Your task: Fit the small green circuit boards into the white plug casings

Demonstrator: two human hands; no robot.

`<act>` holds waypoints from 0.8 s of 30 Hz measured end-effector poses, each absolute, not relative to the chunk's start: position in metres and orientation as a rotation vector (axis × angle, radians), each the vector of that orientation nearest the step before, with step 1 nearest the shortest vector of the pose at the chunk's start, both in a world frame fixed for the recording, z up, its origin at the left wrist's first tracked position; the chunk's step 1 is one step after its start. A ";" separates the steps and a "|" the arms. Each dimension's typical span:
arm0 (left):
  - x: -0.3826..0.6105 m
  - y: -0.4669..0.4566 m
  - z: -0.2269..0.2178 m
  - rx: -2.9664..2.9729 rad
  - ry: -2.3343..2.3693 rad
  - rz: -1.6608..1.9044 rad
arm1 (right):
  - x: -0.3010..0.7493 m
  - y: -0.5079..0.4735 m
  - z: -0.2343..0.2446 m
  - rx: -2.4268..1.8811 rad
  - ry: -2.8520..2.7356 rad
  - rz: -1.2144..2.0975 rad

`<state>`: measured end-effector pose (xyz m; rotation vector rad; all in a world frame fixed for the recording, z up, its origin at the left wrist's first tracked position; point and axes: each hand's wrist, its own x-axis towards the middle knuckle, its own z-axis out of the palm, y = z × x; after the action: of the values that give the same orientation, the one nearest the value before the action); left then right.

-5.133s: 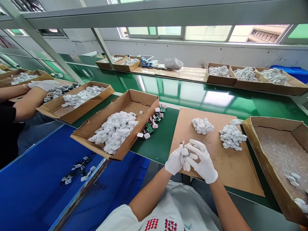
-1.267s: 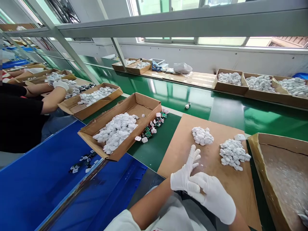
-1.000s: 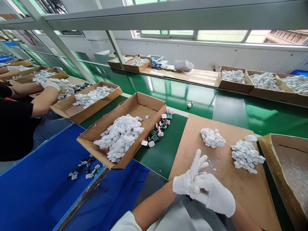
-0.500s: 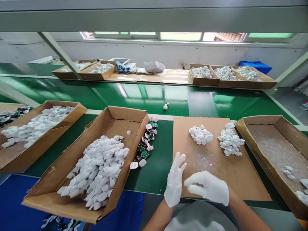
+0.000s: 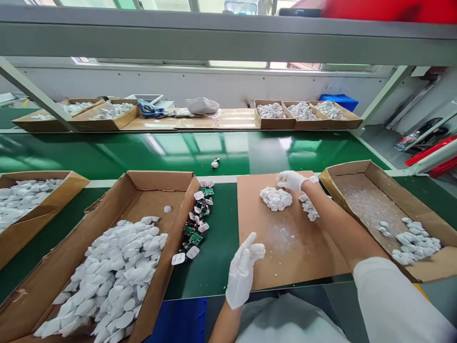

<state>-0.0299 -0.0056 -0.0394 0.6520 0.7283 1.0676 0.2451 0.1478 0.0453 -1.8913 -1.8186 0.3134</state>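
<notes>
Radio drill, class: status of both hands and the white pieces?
Right hand at white plastic pieces on cardboard sheet. Left hand raised, open. Right forearm over second pile.

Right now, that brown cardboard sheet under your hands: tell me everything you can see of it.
Flat brown cardboard sheet lying on the green workbench, with white powder dusted mid-sheet. A heap of small white pieces sits on it, with a second heap to the right, partly hidden by the right forearm. The gloved right hand is at the far edge by the first heap; the gloved left hand is over the near edge. Whether either glove touches the sheet, I cannot tell.
</notes>
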 end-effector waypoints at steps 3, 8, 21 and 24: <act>-0.031 -0.007 -0.040 0.638 0.759 1.057 | 0.273 0.122 0.050 -1.923 -1.819 0.325; -0.031 -0.004 -0.036 0.638 0.821 1.038 | 0.325 0.043 0.062 -1.934 -1.768 0.238; -0.047 -0.003 -0.032 1.195 0.926 1.054 | 0.307 -0.007 0.010 -1.743 -2.281 0.048; -0.074 0.009 -0.023 1.768 1.125 1.063 | 0.318 -0.001 0.008 -1.668 -2.132 -0.012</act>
<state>-0.0738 0.0089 -0.0230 1.7678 1.1248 1.0634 0.3176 -0.0015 0.0079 -1.6675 -2.1316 -0.0125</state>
